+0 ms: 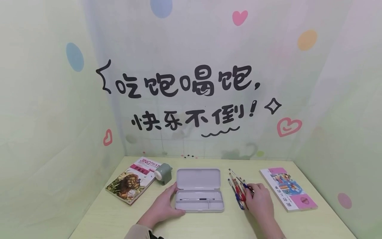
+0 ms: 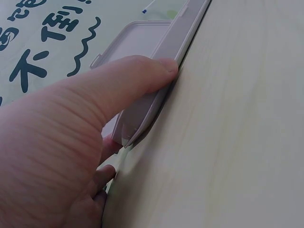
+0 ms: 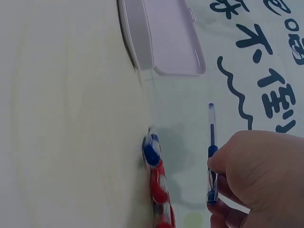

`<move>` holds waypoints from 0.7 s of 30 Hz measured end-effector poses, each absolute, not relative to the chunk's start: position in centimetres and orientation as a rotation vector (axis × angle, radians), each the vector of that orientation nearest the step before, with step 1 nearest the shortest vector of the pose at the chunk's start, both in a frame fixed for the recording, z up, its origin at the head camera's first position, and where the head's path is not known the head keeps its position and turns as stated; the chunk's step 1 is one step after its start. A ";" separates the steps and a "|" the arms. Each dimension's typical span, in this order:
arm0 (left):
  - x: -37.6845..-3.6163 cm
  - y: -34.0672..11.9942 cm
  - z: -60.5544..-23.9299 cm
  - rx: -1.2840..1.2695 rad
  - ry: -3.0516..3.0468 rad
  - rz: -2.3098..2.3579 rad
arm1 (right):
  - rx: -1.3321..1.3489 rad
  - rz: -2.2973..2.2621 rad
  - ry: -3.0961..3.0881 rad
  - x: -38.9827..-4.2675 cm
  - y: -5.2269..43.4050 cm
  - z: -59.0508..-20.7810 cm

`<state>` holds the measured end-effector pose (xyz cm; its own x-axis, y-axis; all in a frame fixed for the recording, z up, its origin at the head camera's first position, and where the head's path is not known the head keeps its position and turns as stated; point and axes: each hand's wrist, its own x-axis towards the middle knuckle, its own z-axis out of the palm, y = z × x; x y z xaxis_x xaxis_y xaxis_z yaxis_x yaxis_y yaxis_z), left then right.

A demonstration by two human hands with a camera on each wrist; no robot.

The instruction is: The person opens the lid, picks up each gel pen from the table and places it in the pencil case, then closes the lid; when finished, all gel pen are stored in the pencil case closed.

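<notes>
An open pale lilac pencil case [image 1: 198,179] lies on the table, lid tipped back, with one pen [image 1: 195,199] inside along the long compartment. My left hand [image 1: 162,205] grips its left end. In the left wrist view the thumb [image 2: 161,71] presses the case's front wall [image 2: 142,111], while the other fingers sit around the corner. To the right, my right hand [image 1: 261,202] pinches a blue gel pen [image 3: 212,128], which is raised off the table in the right wrist view. Beside that hand lies a loose bunch of red and blue pens [image 1: 237,192].
A grey-green pencil sharpener [image 1: 164,174] stands behind the left hand, by a magazine with a lion cover [image 1: 131,182]. A pink and white book [image 1: 287,189] lies right of the right hand. Printed fabric walls [image 1: 191,146] enclose the table's back and sides.
</notes>
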<state>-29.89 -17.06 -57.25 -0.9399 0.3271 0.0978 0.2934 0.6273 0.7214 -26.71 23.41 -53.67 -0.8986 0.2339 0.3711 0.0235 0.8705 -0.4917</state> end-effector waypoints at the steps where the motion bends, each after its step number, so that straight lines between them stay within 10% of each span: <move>1: -29.9 -17.1 -57.3 0.532 2.795 1.223 | -0.150 0.681 -2.594 -26.7 23.0 -53.7; 21: -29.7 -16.9 -57.1 0.496 2.789 1.222 | 0.369 0.670 -2.594 -27.4 14.8 -54.3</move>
